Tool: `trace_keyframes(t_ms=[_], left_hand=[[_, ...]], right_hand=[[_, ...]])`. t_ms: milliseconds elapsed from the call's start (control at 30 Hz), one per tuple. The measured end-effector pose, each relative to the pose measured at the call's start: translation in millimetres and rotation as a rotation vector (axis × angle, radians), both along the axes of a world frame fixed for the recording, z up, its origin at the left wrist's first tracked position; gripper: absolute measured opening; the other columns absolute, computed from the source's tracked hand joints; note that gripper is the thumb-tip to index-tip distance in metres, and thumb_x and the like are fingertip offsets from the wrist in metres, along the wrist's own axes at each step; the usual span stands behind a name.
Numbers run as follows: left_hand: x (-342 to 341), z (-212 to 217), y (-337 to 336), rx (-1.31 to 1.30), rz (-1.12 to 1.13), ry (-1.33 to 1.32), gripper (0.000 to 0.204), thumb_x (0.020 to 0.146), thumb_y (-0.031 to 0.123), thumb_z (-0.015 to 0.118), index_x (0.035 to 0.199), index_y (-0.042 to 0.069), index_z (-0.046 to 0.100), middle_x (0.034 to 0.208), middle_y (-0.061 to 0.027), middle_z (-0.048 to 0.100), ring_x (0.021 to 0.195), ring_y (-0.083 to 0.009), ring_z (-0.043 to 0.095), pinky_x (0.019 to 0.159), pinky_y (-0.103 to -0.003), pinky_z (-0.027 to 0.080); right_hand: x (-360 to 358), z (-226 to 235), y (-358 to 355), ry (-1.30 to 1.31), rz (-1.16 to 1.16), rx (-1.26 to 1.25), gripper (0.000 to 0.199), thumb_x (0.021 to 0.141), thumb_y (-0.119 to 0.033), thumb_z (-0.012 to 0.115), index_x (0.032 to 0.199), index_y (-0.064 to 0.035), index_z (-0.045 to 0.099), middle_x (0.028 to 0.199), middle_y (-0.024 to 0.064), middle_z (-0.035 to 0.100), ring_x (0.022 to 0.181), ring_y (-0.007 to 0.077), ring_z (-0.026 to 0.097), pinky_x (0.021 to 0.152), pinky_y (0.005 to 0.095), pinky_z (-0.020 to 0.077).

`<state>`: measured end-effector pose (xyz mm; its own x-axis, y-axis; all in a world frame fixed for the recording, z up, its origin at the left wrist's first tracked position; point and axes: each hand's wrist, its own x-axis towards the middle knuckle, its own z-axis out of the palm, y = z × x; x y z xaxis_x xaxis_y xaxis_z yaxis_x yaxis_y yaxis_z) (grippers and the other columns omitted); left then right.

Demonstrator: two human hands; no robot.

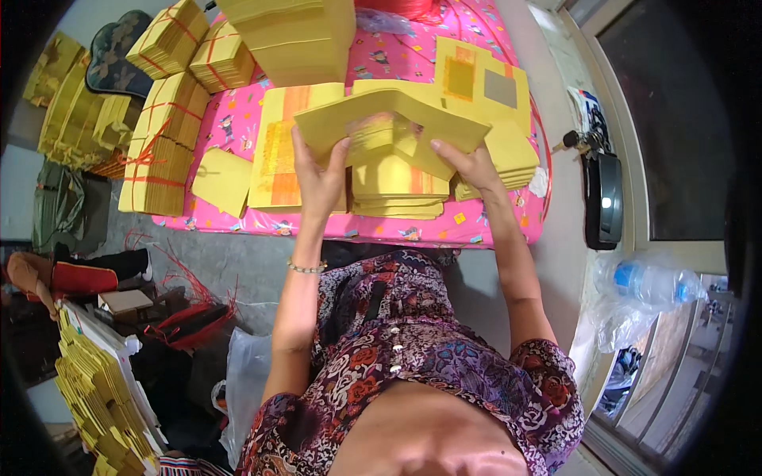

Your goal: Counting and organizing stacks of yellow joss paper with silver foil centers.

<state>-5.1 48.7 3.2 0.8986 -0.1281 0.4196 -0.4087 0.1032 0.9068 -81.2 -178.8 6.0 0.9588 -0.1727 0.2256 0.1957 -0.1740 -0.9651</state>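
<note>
A yellow paper sheaf [327, 125], bent along its middle and bearing a shiny patch, is held up above the table. My left hand [319, 176] grips its left end, thumb on the near face. At its right end my right hand [472, 165] pinches it between thumb and fingers. Directly beneath lies a stack of yellow paper [397, 181]. To the left is a yellow pile with an orange-gold print [278, 155]. Another yellow stack [512, 159] sits by my right wrist. Beyond it lie sheets with a gold square [459, 78] and a grey square [500, 90].
Red-tied paper bundles [165, 111] line the left of the pink tablecloth [226, 127]; a tall yellow stack [294, 40] stands behind. Keys [583, 141], a black case [605, 202] and a bagged plastic bottle [647, 282] are at right. Another person's arm [32, 278] shows at left.
</note>
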Motion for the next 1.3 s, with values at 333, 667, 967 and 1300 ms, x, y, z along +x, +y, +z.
trace_keyframes(t_ms=[333,667,967,1300], left_hand=[[4.0,0.2,0.0,-0.062,-0.156,0.043,0.036,0.082,-0.005,0.059,0.115,0.000,0.046,0.103,-0.0071,0.058,0.095,-0.0145,0.057,0.082,-0.026,0.046],[-1.8,9.4,-12.4,0.017,-0.129,-0.068,0.027,0.082,-0.004,0.059,0.104,0.001,0.045,0.092,-0.0125,0.062,0.085,-0.0184,0.062,0.073,-0.029,0.049],[0.5,19.1,-12.8,0.147,-0.016,-0.149,0.034,0.081,0.000,0.060,0.109,0.002,0.040,0.090,-0.0172,0.061,0.083,-0.0293,0.065,0.068,-0.034,0.050],[14.1,32.4,-2.2,0.163,-0.142,-0.046,0.029,0.078,0.008,0.070,0.099,-0.001,0.053,0.084,-0.0105,0.064,0.077,-0.0186,0.064,0.064,-0.030,0.049]], right_hand=[[-0.7,54.8,-27.8,-0.177,0.106,-0.041,0.041,0.081,-0.013,0.067,0.116,0.0006,0.053,0.106,0.0074,0.061,0.100,0.0173,0.057,0.086,0.0307,0.0459],[17.7,115.5,2.3,-0.254,0.021,-0.870,0.027,0.084,-0.017,0.060,0.107,-0.0041,0.059,0.092,0.0134,0.065,0.086,0.0242,0.064,0.077,0.0320,0.0487],[28.7,119.0,8.9,-0.108,0.164,-0.855,0.020,0.086,-0.018,0.056,0.098,-0.0027,0.058,0.074,0.0128,0.063,0.070,0.0290,0.062,0.066,0.0346,0.0467],[47.5,111.1,-24.1,0.008,0.221,-0.634,0.017,0.089,-0.017,0.055,0.092,-0.0001,0.058,0.074,0.0046,0.056,0.069,0.0102,0.051,0.065,0.0260,0.0413]])
